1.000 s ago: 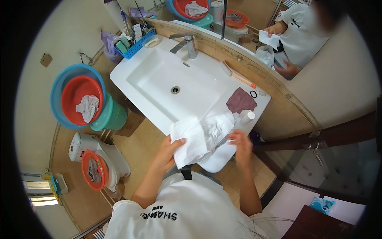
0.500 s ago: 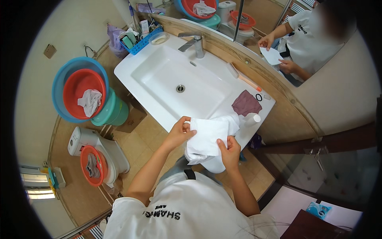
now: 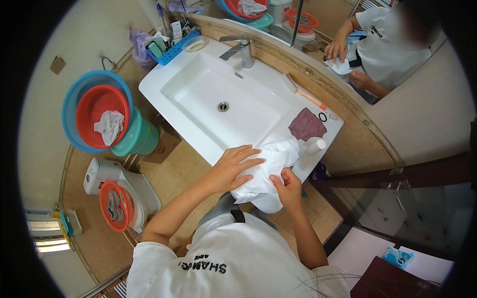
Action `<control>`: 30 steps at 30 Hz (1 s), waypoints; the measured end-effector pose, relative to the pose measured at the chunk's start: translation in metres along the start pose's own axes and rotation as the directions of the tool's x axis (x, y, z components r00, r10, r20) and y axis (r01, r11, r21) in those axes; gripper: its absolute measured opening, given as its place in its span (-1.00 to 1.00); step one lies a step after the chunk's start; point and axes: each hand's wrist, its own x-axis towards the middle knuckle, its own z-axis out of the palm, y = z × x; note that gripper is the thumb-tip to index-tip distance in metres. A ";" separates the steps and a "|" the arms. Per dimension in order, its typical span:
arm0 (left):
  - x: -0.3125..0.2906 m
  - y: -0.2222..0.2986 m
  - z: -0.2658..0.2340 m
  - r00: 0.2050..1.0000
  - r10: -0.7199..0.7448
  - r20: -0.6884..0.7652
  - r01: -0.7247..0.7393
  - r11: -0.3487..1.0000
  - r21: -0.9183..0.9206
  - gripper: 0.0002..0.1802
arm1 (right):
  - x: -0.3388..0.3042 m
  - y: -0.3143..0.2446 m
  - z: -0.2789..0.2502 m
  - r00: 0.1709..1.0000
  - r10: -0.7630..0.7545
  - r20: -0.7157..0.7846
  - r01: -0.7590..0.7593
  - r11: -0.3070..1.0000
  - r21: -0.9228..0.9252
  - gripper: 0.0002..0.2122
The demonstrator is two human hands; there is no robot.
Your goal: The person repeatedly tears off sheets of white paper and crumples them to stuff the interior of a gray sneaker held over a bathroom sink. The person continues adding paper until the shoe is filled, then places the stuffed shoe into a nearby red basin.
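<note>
A thin white square sheet (image 3: 258,180), paper or fine cloth, lies over a bunched white cloth (image 3: 279,149) on the sink counter's near right corner. My left hand (image 3: 234,170) rests on the sheet with its fingers spread flat. My right hand (image 3: 289,188) pinches the sheet's right edge between thumb and fingers. White on white, the border between sheet and cloth is hard to make out. Just right of the cloth is a white bottle (image 3: 316,146); behind it lies a folded mauve cloth (image 3: 308,125).
The white sink (image 3: 198,99) has a chrome faucet (image 3: 243,52). Along its back edge are an orange-handled brush (image 3: 305,95) and a black hair tie (image 3: 323,117). A blue basket (image 3: 179,47) holds toiletries. Basins (image 3: 69,104) and a toilet (image 3: 144,193) stand at the left.
The sheet, held up flat between both hands before, is now down on the white cloth. My left hand has gone from gripping its corner to lying spread over it.
</note>
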 end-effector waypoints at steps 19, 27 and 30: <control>0.015 -0.003 0.019 0.978 -0.027 0.205 -0.032 0.960 0.278 -0.21 | 0.015 -0.005 0.006 0.990 -0.002 -0.141 -0.010 0.997 -0.082 -0.80; 0.017 0.008 0.015 0.981 0.060 0.187 -0.120 0.935 0.333 -0.11 | 0.029 -0.005 0.017 0.967 -0.008 -0.254 0.001 1.000 -0.027 -0.75; 0.016 0.006 0.019 0.969 0.132 0.209 -0.196 0.925 0.325 -0.09 | 0.033 -0.002 0.019 0.963 -0.005 -0.269 -0.013 0.998 -0.066 -0.75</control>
